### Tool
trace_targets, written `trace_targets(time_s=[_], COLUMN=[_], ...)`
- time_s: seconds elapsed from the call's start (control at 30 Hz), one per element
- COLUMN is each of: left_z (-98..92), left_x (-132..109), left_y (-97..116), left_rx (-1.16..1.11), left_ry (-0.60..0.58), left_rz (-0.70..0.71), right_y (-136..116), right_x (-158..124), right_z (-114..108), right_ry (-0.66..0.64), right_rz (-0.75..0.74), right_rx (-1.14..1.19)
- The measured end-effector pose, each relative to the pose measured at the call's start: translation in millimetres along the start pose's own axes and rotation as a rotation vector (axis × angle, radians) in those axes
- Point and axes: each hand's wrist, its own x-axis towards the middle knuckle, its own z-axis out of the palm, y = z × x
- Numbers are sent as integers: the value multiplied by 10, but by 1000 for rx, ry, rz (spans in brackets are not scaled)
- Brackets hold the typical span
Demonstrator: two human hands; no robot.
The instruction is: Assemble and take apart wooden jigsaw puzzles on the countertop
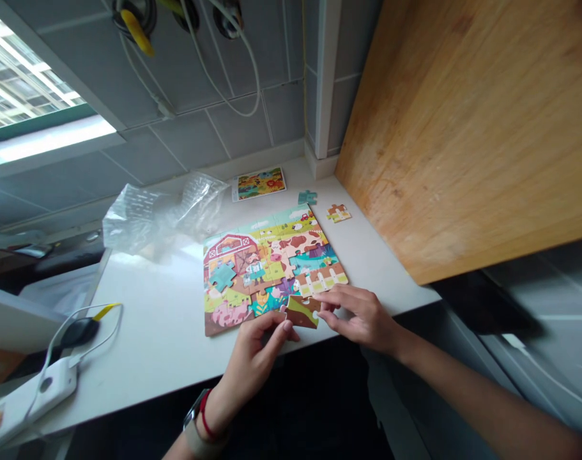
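A brown-and-green jigsaw puzzle piece (302, 312) is held up, tilted, at the near edge of a farm-scene jigsaw puzzle (271, 255). My left hand (262, 348) pinches its left side with thumb and fingers. At its right side, the fingertips of my right hand (355, 313) grip the edge. Whether it is one piece or two joined is hard to tell. A teal piece (222, 276) lies loose on the puzzle's left part. Beyond the puzzle's far right corner are another teal piece (307, 197) and an orange-and-yellow piece (338, 213).
Crumpled clear plastic wrap (137, 220) lies at the back left of the white table (151, 332). A small picture card (259, 184) rests near the wall. A white power strip (51, 386) with cables occupies the left end; a wooden panel (463, 128) rises on the right.
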Motion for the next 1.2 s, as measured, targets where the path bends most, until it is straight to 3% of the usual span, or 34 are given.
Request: trace_targets(time_s=[0.3,0.67,1.0,1.2], left_z=[-33,-43,-44,-93], left_x=[78,20,29,-36], left_y=[-136,-92,-177,-42], left_rx=[-182,-157,-156,-111], left_ry=[16,20,41,84], left_rz=[-43,-10,-7,-34], right_y=[-8,-20,-89,-29], right_x=[6,38,-48,-53], right_z=[7,-56,-44,-19], right_ry=[11,-86,120,125], right_rz=[-3,62,311,115], right_rx=[-27,155,166,58])
